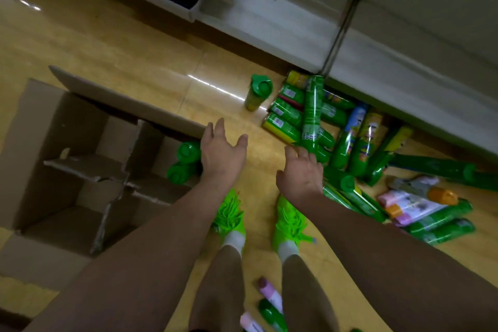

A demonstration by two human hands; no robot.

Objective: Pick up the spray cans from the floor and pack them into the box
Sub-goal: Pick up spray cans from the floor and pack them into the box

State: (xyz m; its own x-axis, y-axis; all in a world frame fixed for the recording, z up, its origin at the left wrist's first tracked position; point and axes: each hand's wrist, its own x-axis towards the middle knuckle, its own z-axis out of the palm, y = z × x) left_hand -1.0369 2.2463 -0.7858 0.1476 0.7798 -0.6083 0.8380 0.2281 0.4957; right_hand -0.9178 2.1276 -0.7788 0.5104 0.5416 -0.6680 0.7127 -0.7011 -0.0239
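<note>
From the head camera, the heap of green cylindrical spray cans (318, 118) lies on the yellow floor ahead and to the right of both hands, most cans on their sides, long axes pointing roughly away from the person. The right hand (300, 172), fingers spread and holding nothing, is nearer, nearly touching the closest can. The left hand (222, 153), equally open and empty, hovers beside the brown cardboard box (80, 159), where two green-capped cans (186, 162) stand; motion blur smears the labels, and arms hide part of the box.
</note>
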